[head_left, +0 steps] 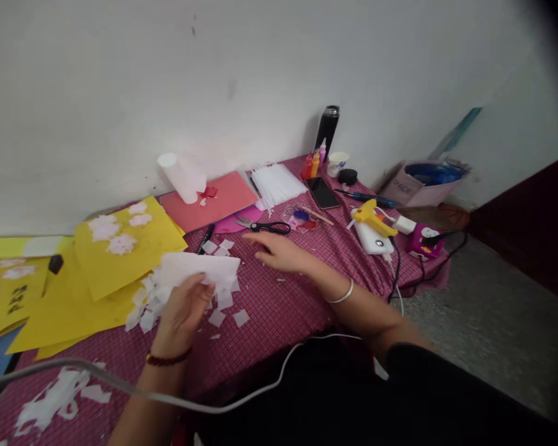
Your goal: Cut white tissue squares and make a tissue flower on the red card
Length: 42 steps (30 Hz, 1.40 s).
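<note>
My left hand (190,302) grips the lower edge of a folded-looking white paper piece (199,266) between thumb and fingers. Beneath and around it lie many small cut white paper squares (217,318). Over the cloth, my right hand (279,251) is held with fingers stretched out and nothing visible in it. Just beyond that hand rest black-handled scissors (270,227), blades pointing left. A black marker (206,238) lies behind the paper piece.
Yellow sheets with pale paper flowers (134,266) spread at left. Paper scraps (56,399) lie front left. A white cable (204,409) crosses before me. At right are a phone (322,192), a yellow glue gun (374,217), a power bank (372,238) and a purple socket block (423,241).
</note>
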Each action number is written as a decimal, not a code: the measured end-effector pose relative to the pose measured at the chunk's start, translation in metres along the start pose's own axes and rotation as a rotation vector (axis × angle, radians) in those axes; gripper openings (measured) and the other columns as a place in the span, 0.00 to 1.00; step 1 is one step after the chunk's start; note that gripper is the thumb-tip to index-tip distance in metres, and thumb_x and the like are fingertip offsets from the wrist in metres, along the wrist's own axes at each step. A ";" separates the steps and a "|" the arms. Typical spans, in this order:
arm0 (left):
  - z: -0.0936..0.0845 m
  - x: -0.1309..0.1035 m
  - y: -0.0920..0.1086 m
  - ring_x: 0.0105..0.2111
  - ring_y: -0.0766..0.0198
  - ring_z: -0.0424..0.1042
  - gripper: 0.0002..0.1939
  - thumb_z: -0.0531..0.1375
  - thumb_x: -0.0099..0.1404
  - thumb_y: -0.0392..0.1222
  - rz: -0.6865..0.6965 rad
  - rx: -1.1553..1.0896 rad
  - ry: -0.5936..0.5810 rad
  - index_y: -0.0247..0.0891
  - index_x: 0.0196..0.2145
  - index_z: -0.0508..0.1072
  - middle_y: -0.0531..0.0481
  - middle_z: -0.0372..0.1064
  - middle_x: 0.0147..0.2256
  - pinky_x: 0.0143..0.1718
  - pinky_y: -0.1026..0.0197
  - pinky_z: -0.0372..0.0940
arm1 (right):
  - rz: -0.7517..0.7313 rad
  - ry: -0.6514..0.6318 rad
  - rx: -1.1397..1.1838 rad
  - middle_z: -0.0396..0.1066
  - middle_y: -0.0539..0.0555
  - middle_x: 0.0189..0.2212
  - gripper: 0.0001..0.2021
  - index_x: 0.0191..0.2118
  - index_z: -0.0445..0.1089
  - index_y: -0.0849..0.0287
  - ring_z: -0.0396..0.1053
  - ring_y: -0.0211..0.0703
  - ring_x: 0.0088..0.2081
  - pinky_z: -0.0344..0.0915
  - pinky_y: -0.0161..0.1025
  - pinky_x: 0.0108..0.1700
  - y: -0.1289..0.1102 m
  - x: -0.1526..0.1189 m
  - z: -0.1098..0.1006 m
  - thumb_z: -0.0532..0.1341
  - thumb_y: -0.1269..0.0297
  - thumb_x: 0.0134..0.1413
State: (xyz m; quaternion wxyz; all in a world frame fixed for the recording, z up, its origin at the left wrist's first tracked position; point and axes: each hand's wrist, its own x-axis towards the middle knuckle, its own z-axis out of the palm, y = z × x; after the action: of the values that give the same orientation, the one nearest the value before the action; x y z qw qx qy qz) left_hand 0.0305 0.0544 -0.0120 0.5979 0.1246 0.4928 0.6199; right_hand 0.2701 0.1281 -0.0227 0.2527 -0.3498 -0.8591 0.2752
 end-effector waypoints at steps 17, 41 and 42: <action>-0.018 0.021 0.053 0.23 0.72 0.75 0.14 0.55 0.60 0.19 0.102 -0.385 0.078 0.35 0.24 0.69 0.54 0.72 0.21 0.36 0.68 0.76 | 0.279 -0.006 -0.660 0.71 0.69 0.50 0.25 0.61 0.65 0.62 0.68 0.63 0.54 0.58 0.56 0.56 0.005 0.029 -0.017 0.61 0.60 0.58; -0.037 0.033 0.051 0.22 0.74 0.73 0.10 0.60 0.62 0.23 0.293 -0.393 0.146 0.35 0.28 0.72 0.59 0.75 0.24 0.31 0.69 0.74 | 0.233 -0.515 1.425 0.72 0.55 0.36 0.27 0.50 0.66 0.59 0.73 0.38 0.35 0.68 0.34 0.34 -0.006 -0.009 0.054 0.71 0.48 0.51; -0.037 0.032 0.051 0.22 0.73 0.74 0.10 0.61 0.61 0.23 0.309 -0.387 0.134 0.35 0.27 0.72 0.59 0.75 0.24 0.31 0.69 0.74 | 0.231 -0.505 1.434 0.72 0.54 0.36 0.27 0.50 0.66 0.59 0.73 0.38 0.35 0.68 0.33 0.34 -0.006 -0.009 0.055 0.70 0.48 0.52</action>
State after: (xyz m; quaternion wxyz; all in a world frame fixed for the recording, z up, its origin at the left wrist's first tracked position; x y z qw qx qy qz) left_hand -0.0367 0.0756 -0.0052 0.4749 0.0402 0.3785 0.7934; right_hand 0.2385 0.1015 -0.0606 0.1836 -0.1142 -0.4602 0.8611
